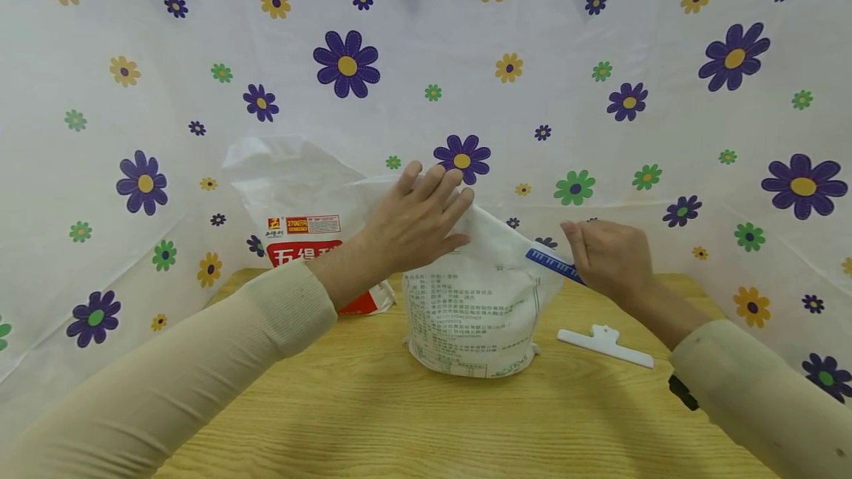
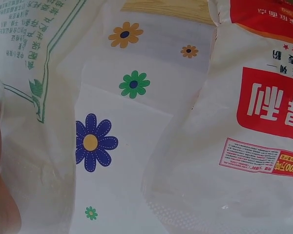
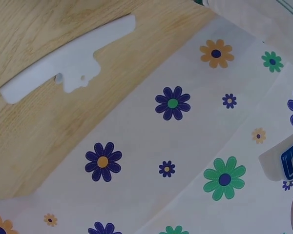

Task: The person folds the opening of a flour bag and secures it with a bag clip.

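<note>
A white bag [image 1: 466,316] printed with green text stands in the middle of the wooden table. My left hand [image 1: 419,220] rests at its upper left edge, fingers extended and thumb lower down. In the left wrist view only a bit of that hand [image 2: 2,200] shows, beside the bag's translucent upper part [image 2: 39,170]. At the bag's upper right side, my right hand [image 1: 612,257] grips a white bar with a blue marked strip [image 1: 554,265]. The bar's rounded white end [image 3: 271,163] shows in the right wrist view.
Behind my left forearm stands a second white bag [image 1: 293,176] with red and yellow printing. A white bag clip [image 1: 606,346] lies on the table [image 1: 426,427], below my right hand. A white flowered cloth [image 1: 566,35] hangs behind the table.
</note>
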`<state>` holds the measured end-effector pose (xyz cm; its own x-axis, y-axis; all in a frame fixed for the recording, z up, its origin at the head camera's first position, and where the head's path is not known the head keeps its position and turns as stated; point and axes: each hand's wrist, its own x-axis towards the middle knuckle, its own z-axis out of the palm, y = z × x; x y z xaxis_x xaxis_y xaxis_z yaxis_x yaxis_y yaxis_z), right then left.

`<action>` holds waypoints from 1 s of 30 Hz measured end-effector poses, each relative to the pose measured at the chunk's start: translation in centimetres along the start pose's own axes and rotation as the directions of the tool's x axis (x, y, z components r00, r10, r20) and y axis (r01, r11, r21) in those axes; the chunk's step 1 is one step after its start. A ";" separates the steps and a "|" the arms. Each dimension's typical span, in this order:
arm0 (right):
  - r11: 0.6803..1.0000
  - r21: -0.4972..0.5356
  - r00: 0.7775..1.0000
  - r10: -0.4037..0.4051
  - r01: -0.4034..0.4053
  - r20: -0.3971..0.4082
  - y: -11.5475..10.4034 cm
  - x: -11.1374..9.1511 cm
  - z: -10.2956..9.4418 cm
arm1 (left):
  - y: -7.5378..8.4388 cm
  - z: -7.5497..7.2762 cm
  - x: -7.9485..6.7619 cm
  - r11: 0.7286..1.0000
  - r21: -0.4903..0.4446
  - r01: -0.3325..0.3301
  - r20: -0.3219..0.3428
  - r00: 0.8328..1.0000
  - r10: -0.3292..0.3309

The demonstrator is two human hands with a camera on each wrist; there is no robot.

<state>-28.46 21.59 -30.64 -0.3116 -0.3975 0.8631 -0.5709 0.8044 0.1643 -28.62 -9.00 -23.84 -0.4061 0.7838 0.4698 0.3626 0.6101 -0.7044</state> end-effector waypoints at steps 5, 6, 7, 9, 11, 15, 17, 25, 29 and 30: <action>1.000 0.011 1.000 0.007 -0.007 -0.004 -0.3 0.5 0.2 | -0.1 0.0 0.0 1.000 -0.006 0.001 0.000 1.000 -0.001; 1.000 0.013 1.000 0.010 -0.010 -0.006 -0.4 0.6 0.2 | -0.1 0.0 0.0 1.000 -0.008 0.000 0.002 1.000 0.000; 1.000 0.015 1.000 0.013 -0.013 -0.007 -0.5 0.7 0.2 | -0.1 -0.1 0.0 1.000 -0.012 0.001 0.003 1.000 -0.001; 1.000 0.020 1.000 0.016 -0.016 -0.010 -0.7 0.9 0.3 | -0.1 -0.1 0.0 1.000 -0.016 0.001 0.002 1.000 -0.001; 1.000 0.023 1.000 0.021 -0.020 -0.010 -0.9 1.1 0.5 | -0.1 0.0 0.0 1.000 -0.016 -0.001 -0.005 1.000 0.000; 0.999 0.025 0.999 0.040 -0.040 0.001 -1.3 1.4 0.9 | -0.1 0.1 -0.1 1.000 -0.018 -0.006 -0.030 1.000 0.006; 0.998 0.025 0.999 0.051 -0.052 0.010 -1.5 1.6 1.0 | -0.1 0.0 -0.1 1.000 -0.021 -0.006 -0.031 1.000 0.005; 0.996 0.037 0.996 0.084 -0.085 0.028 -2.5 2.7 1.6 | -0.2 -0.1 -0.3 0.999 -0.033 -0.003 -0.029 1.000 0.002; 0.993 0.037 0.993 0.107 -0.109 0.043 -3.0 3.3 1.8 | -0.2 0.0 -0.3 0.999 -0.046 -0.006 -0.029 1.000 0.005; 0.993 0.036 0.992 0.114 -0.116 0.044 -3.1 3.4 1.9 | -0.2 0.0 -0.3 0.999 -0.049 -0.007 -0.031 0.999 0.006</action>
<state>-29.19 16.89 -29.07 -0.4080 -0.3219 0.8543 -0.5578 0.8287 0.0459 -28.58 -9.36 -23.81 -0.3774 0.7905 0.4823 0.4066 0.6094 -0.6806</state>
